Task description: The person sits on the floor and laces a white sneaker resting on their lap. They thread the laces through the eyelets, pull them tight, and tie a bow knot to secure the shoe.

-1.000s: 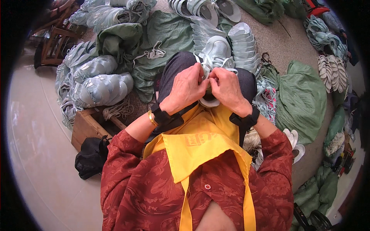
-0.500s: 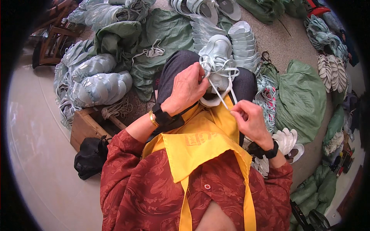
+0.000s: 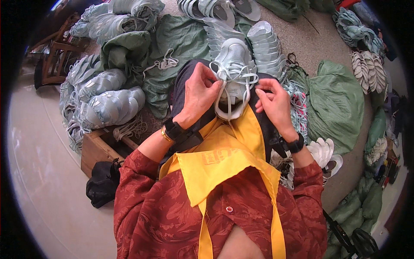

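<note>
A pale mint sneaker (image 3: 233, 51) rests on my lap, toe pointing away from me, between my knees. Its pale shoelace (image 3: 240, 74) makes a bow with loops over the tongue, and one end hangs down across the shoe's opening. My left hand (image 3: 199, 93) is closed at the sneaker's left side, thumb and forefinger pinching the shoelace beside the eyelets. To the right of the sneaker is my right hand (image 3: 274, 105), its thumb and bent fingers apart with nothing visible between them. A yellow apron (image 3: 233, 162) covers my lap below the heel.
Stacked pale mint shoe uppers (image 3: 113, 105) lie left, with more stacks (image 3: 266, 47) beyond my knees. Green sacks (image 3: 336, 105) are on the right and a green cloth (image 3: 183, 39) ahead. A wooden box (image 3: 101, 149) and a black bag (image 3: 101, 184) stand at my left.
My right hand has let go of the lace end and moved up beside the sneaker. My left hand has shifted slightly left. The lace end now droops over the shoe's opening.
</note>
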`<state>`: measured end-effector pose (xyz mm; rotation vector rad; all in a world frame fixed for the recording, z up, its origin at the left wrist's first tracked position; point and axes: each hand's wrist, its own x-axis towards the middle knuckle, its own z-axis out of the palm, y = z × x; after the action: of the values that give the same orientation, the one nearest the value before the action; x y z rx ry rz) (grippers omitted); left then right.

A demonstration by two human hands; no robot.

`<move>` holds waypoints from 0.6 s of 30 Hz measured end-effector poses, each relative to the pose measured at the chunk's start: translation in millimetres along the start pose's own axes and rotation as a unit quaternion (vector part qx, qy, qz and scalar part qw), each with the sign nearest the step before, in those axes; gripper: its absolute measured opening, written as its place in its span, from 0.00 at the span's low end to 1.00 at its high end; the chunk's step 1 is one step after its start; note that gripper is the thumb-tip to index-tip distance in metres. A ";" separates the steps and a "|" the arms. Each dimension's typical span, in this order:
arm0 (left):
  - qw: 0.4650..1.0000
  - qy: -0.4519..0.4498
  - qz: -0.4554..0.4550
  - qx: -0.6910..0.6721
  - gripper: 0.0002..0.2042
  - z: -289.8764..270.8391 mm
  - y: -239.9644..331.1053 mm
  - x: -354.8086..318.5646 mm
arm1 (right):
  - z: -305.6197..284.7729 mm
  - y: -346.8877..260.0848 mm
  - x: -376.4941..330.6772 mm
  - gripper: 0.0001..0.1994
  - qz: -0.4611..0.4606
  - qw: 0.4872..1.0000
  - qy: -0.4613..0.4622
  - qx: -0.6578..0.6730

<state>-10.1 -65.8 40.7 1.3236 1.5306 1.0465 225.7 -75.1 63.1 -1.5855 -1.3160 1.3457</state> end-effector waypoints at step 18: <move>0.993 -0.048 0.102 -0.032 0.10 -29.2 23.3 -12.6 | -4.6 10.0 23.4 0.14 -0.017 1.000 0.006 0.013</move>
<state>-29.8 -78.0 72.5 1.4867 1.3006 1.1304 231.9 -54.8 48.1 -1.5450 -1.3080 1.3262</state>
